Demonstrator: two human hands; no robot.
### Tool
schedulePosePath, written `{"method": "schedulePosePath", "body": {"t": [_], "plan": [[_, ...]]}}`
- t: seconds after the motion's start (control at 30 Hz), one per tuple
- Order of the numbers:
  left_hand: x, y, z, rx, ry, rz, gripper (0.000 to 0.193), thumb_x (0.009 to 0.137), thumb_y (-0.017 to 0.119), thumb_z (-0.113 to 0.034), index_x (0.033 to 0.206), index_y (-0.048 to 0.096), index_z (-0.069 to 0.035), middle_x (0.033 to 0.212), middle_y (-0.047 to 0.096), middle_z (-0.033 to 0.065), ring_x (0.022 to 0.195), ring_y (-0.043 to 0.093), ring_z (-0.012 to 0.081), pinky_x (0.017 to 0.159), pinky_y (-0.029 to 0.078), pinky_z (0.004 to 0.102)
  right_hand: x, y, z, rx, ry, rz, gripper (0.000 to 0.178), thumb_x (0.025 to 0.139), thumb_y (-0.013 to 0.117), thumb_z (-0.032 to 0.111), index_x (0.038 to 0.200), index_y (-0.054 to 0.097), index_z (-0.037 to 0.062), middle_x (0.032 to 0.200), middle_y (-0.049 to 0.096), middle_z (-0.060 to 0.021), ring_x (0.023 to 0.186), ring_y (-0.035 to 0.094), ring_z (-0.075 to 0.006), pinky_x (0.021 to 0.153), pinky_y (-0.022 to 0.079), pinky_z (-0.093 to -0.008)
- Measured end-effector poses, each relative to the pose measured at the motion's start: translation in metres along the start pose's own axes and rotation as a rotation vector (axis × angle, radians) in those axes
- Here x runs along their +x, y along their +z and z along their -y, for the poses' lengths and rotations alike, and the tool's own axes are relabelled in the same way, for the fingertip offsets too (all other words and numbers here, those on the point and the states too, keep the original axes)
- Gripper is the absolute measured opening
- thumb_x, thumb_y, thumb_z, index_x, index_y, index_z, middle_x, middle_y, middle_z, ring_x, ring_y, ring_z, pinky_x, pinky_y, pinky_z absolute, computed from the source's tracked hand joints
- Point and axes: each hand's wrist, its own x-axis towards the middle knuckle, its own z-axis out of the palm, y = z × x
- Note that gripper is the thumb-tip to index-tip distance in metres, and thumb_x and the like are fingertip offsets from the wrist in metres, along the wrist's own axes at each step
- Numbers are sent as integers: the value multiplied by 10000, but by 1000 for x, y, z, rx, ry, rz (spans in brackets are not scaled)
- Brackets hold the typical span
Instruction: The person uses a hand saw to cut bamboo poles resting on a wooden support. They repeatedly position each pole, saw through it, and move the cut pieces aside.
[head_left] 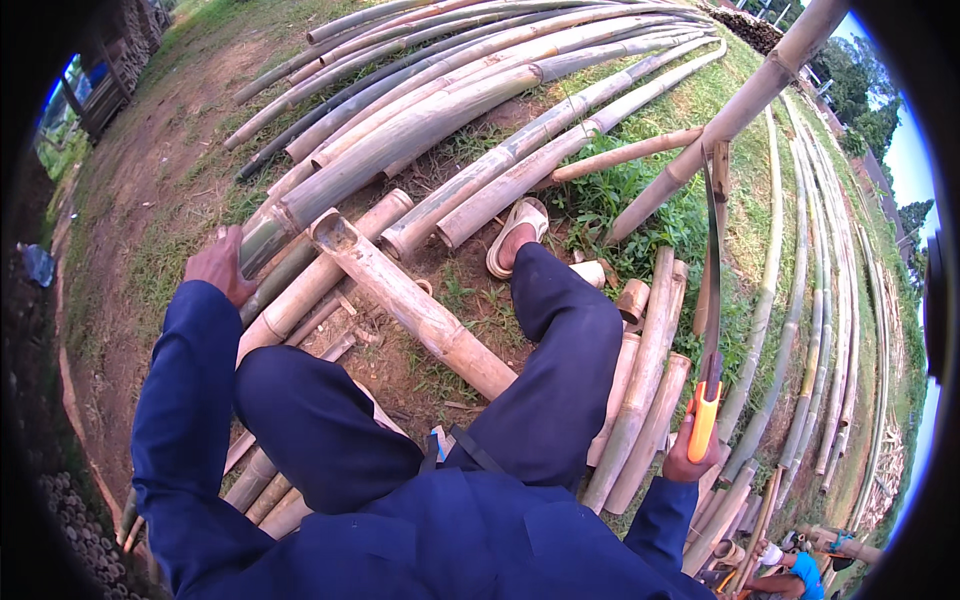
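Observation:
My left hand [220,267] is closed over the cut end of a thick greenish bamboo pole [345,185], left of my knees. In my right hand [692,455] is a handsaw [705,405], gripped by its orange handle. Its long dark blade points up and away from me, beside an upright wooden stake. A shorter bamboo piece [415,310] slants between my legs, its far end open and scooped. Under that far end lies another bamboo length [325,275].
Many long bamboo poles [480,70] lie ahead on grass and dirt, with more poles [800,300] at right. A slanted bamboo post [735,120] rises at front right. Cut lengths [640,390] lie beside my right leg. Another person [800,575] is at lower right.

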Motion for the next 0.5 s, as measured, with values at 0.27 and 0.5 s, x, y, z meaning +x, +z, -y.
{"method": "schedulePosePath", "body": {"t": [0.27, 0.5], "plan": [[-314, 105, 234, 128, -431, -33, 797, 607, 887, -134, 1299, 490, -118, 1200, 671, 144, 1165, 638, 362, 974, 500, 463, -33, 30, -54, -15, 95, 144, 231, 951, 653, 31, 1164, 714, -33, 952, 741, -108, 850, 699, -167, 806, 543, -316], [-398, 136, 315, 195, -792, 253, 866, 649, 883, -112, 1391, 439, -170, 1316, 643, 102, 1307, 570, 319, 1100, 398, 471, -63, 54, -98, -27, 196, 158, 155, 929, 682, 59, 1058, 725, -16, 708, 624, -19, 596, 554, -106, 569, 456, -294]]}}
